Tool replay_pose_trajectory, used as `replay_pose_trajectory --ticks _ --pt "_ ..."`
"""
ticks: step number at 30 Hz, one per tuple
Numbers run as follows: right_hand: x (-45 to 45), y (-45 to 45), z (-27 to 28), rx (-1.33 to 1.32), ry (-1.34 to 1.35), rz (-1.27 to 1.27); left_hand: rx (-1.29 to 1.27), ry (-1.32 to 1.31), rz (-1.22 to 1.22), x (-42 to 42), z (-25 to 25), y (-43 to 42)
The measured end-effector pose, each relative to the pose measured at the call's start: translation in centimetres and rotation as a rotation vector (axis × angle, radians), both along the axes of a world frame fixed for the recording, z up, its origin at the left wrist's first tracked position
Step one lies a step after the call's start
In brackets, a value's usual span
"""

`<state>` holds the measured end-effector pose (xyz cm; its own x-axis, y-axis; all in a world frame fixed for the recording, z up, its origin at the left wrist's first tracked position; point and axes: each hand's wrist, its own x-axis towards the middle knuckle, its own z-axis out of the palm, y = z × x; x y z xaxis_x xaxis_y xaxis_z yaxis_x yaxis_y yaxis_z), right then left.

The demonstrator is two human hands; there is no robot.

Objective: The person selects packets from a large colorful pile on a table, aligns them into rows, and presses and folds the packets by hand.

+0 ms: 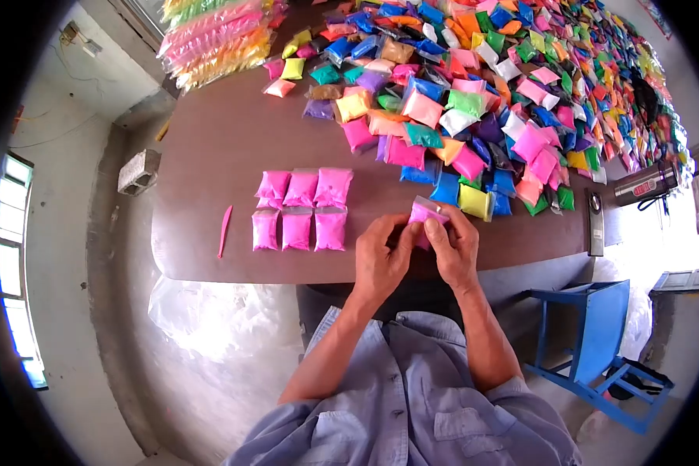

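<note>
Between my two hands is a small clear bag of pink material [427, 211], held over the table's front edge. My left hand [383, 255] grips its left side with the fingers closed. On the other side my right hand [453, 247] pinches the bag, the thumb lying across its front. To the left, several pink bags [297, 230] lie in two rows on the brown table [210, 155]. A pink plastic stick [224, 231] rests farther left.
A large heap of colourful small bags [474, 101] covers the back and right. Stacked long bags [217, 39] are at the back left. A metal flask [645, 185] and a dark flat object [595, 225] are at right. A blue stool [590, 326] stands below.
</note>
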<state>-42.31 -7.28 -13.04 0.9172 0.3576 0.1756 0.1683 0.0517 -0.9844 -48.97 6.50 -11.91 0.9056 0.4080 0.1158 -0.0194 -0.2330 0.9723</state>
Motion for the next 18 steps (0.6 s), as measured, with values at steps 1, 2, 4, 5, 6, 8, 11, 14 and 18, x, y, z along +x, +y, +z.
replay_pose_trajectory --ticks 1,2,4,5,6,8,11,14,18 --pt "-0.1 -0.2 -0.1 -0.028 0.033 -0.014 -0.007 0.004 -0.002 -0.1 -0.3 -0.1" --pt "-0.2 -0.3 -0.1 -0.034 0.036 -0.016 -0.033 -0.028 -0.002 -0.1 -0.5 -0.2" --pt "-0.2 -0.2 -0.3 -0.022 0.053 -0.024 -0.059 -0.062 0.000 -0.1 -0.4 0.0" --pt "0.0 -0.2 -0.7 -0.024 0.053 -0.024 -0.061 -0.060 -0.018 -0.1 -0.2 0.1" --pt "0.3 -0.1 -1.0 -0.015 -0.035 -0.041 -0.064 -0.055 -0.035 -0.1 0.0 0.1" --pt "0.7 0.0 -1.3 -0.007 -0.118 -0.053 -0.111 -0.085 -0.010 0.4 -0.1 -0.2" --pt "0.5 0.3 0.1 -0.085 -0.234 -0.001 -0.158 -0.099 0.028 0.6 -0.2 -0.1" --pt "0.2 0.5 0.6 -0.103 -0.184 -0.005 -0.156 -0.089 0.044 0.5 -0.1 -0.1" --pt "0.1 0.5 0.8 -0.072 -0.117 0.027 -0.152 -0.104 0.059 0.3 -0.3 0.1"
